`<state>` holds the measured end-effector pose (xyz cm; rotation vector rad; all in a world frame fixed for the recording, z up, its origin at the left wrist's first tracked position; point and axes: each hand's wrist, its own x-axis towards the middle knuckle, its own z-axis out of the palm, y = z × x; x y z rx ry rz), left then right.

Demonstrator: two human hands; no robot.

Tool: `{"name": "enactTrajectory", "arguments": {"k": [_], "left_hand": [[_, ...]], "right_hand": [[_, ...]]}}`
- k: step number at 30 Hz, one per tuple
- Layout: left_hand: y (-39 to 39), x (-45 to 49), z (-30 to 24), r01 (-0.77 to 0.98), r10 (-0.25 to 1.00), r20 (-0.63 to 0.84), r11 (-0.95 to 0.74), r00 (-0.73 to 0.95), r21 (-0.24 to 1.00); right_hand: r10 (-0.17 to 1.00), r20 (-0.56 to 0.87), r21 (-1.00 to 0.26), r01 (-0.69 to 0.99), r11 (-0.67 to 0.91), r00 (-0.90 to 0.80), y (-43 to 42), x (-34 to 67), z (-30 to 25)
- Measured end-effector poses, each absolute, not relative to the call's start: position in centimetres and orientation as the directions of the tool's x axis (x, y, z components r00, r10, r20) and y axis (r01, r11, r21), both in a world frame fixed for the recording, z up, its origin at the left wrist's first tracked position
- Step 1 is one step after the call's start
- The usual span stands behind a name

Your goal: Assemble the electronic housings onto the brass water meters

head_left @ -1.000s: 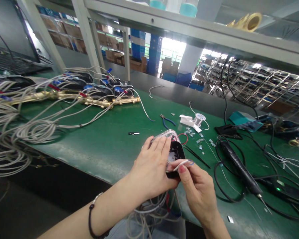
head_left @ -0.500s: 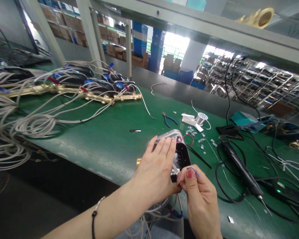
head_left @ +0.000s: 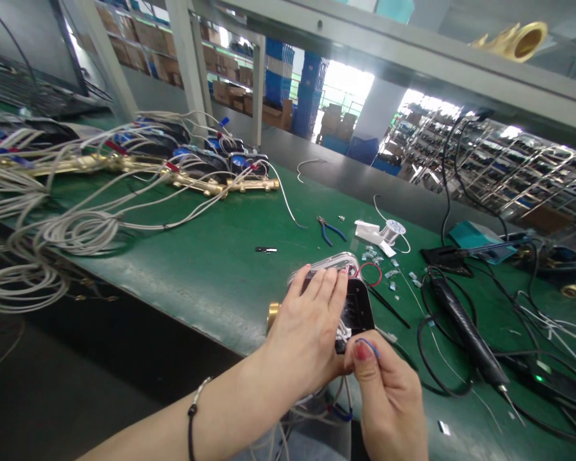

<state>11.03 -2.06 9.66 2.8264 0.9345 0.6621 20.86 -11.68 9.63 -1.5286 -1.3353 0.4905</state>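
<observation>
Brass fitting point(head_left: 272, 315) juts further past left hand point(head_left: 304, 333).

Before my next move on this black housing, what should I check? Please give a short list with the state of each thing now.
1. Left hand steadies the black housing under its clear cover: ok.
2. Right hand pinches the thin blue wire: ok.
3. Blue wire's far end placed: cannot tell, fingers hide it.
4. Soldering iron lying away from both hands: ok.
5. White cables below the hands untangled: not ok.
</observation>
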Motion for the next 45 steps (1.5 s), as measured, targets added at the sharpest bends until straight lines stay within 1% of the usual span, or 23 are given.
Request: {"name": "enactTrajectory", "arguments": {"k": [5,8,11,14,16,17,19,20,22,24,26,28,30,31,35,38,41,43,45], "left_hand": [[-2.3,11.1,9.7,0.565,0.597,0.369,-0.800,0.712,0.203],[-2.4,11.1,9.5,0.569,0.586,0.375,-0.805,0.718,0.167],[-2.4,11.1,9.1,0.556,0.550,0.398,-0.823,0.734,0.112],[-2.2,11.3,8.5,0.579,0.518,0.472,-0.815,0.713,0.019],[-2.1,11.4,8.2,0.603,0.501,0.513,-0.797,0.697,-0.041],[-2.0,11.5,8.1,0.611,0.495,0.526,-0.789,0.692,-0.061],[-1.9,11.4,8.1,0.614,0.485,0.532,-0.784,0.694,-0.086],[-1.8,11.4,8.2,0.609,0.479,0.528,-0.788,0.701,-0.094],[-1.7,11.3,8.3,0.587,0.464,0.512,-0.803,0.723,-0.102],[-1.6,11.1,8.3,0.570,0.452,0.499,-0.815,0.739,-0.106],[-1.6,11.0,8.3,0.568,0.449,0.502,-0.816,0.739,-0.107],[-1.6,10.9,8.2,0.564,0.449,0.498,-0.820,0.742,-0.101],[-1.6,10.9,8.2,0.560,0.453,0.490,-0.824,0.745,-0.090],[-1.7,10.8,8.2,0.556,0.452,0.487,-0.827,0.747,-0.085],[-1.8,10.7,8.1,0.546,0.454,0.481,-0.835,0.750,-0.064],[-1.9,10.7,7.9,0.555,0.475,0.453,-0.830,0.754,-0.054],[-1.9,10.6,7.8,0.561,0.482,0.439,-0.826,0.758,-0.060],[-1.8,10.5,7.8,0.560,0.479,0.440,-0.826,0.759,-0.066],[-1.7,10.4,7.8,0.559,0.471,0.448,-0.825,0.760,-0.080]], "right_hand": [[0.872,0.284,-0.913,0.389,0.119,0.399,-11.5,19.7,9.9],[0.829,0.290,-0.899,0.433,0.065,0.478,-11.6,18.2,9.7],[0.778,0.407,-0.827,0.554,0.093,0.478,-11.7,16.6,8.7],[0.687,0.594,-0.701,0.688,0.187,0.419,-11.5,15.9,7.6],[0.632,0.674,-0.622,0.755,0.206,0.383,-11.2,15.8,7.1],[0.634,0.695,-0.580,0.785,0.216,0.339,-11.1,15.8,7.0],[0.655,0.700,-0.528,0.823,0.208,0.284,-10.9,15.7,7.1],[0.655,0.698,-0.523,0.831,0.190,0.290,-10.8,15.6,7.2],[0.633,0.687,-0.548,0.826,0.128,0.358,-10.6,15.1,7.2],[0.586,0.671,-0.584,0.811,0.040,0.454,-10.4,14.4,7.2],[0.565,0.656,-0.584,0.811,-0.040,0.500,-10.2,14.0,7.1],[0.580,0.644,-0.553,0.827,-0.099,0.499,-10.0,13.8,7.0],[0.605,0.639,-0.512,0.850,-0.126,0.475,-9.8,13.8,7.0],[0.600,0.639,-0.500,0.852,-0.151,0.481,-9.7,13.7,7.0],[0.496,0.639,-0.517,0.805,-0.289,0.589,-9.1,13.2,7.1],[0.493,0.637,-0.502,0.804,-0.318,0.593,-8.8,12.8,7.2],[0.457,0.651,-0.502,0.796,-0.338,0.606,-8.6,12.6,7.3],[0.408,0.671,-0.527,0.785,-0.324,0.619,-8.3,12.6,7.5],[0.382,0.686,-0.558,0.785,-0.271,0.619,-8.1,12.7,7.6]]}}
